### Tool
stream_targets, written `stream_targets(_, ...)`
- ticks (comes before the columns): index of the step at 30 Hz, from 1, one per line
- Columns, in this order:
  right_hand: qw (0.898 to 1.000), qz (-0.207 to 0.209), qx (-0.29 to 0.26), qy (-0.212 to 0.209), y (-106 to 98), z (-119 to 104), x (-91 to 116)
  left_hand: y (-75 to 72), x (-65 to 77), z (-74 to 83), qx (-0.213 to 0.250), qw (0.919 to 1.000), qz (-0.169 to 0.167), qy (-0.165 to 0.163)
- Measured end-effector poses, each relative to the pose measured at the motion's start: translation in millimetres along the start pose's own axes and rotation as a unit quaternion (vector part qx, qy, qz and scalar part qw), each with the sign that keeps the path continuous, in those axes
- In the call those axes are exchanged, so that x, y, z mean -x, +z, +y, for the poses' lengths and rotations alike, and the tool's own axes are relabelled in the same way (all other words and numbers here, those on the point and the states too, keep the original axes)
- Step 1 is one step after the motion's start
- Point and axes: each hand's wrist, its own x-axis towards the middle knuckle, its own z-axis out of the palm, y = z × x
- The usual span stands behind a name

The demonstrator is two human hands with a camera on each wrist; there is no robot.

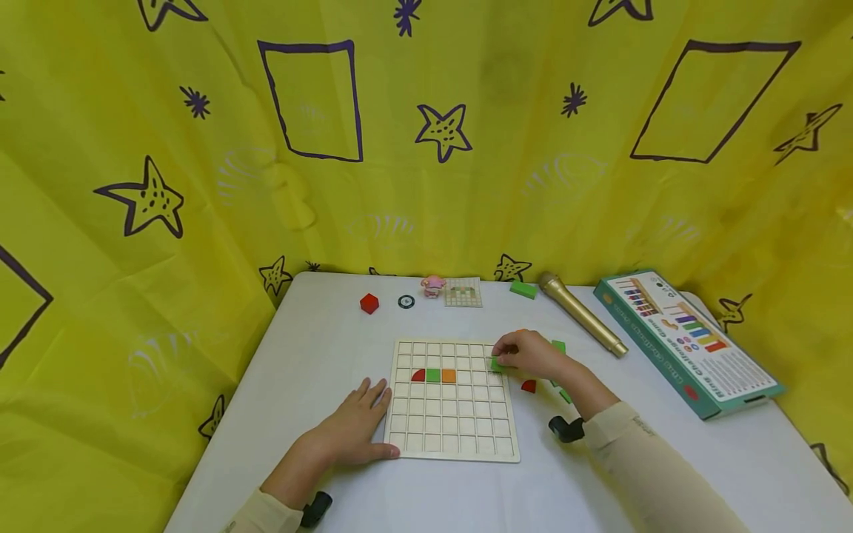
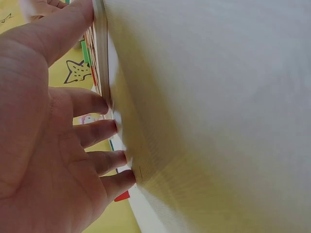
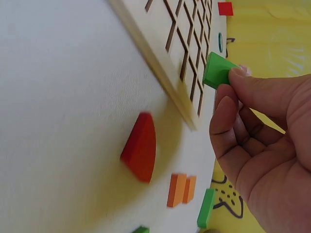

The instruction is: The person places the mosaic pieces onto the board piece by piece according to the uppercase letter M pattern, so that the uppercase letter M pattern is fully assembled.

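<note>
A light wooden grid board (image 1: 433, 426) lies on the white table. On it, a red quarter-round tile (image 1: 418, 375), a green square tile (image 1: 433, 375) and an orange square tile (image 1: 449, 376) sit side by side in one row. My right hand (image 1: 533, 353) pinches another green tile (image 3: 217, 70) between thumb and fingers, above the board's right edge. Palm down, my left hand (image 1: 353, 429) rests at the board's left side with fingers spread, the thumb touching its near corner. Right of the board lie a loose red quarter-round tile (image 3: 140, 148) and orange tiles (image 3: 177, 190).
Behind the board are a red die-like block (image 1: 369, 303), a small round disc (image 1: 406, 301), a pink figurine (image 1: 432, 286), a pattern card (image 1: 463, 293) and a green block (image 1: 523, 289). Farther right lie a gold microphone (image 1: 581, 312) and a game box (image 1: 693, 344). Yellow curtain surrounds the table.
</note>
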Motion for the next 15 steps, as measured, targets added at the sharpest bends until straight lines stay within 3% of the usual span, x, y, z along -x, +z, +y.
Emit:
stream_targets(7, 0.999, -0.024, -0.028, 0.002, 12, -12, -12, 1.2, 0.5, -0.4, 0.001, 1.0000, 0.001, -0.002)
stream_targets(15, 0.999, -0.034, -0.021, -0.002, 21, -21, -22, 1.1, 0.5, 0.0, 0.003, 1.0000, 0.003, -0.001)
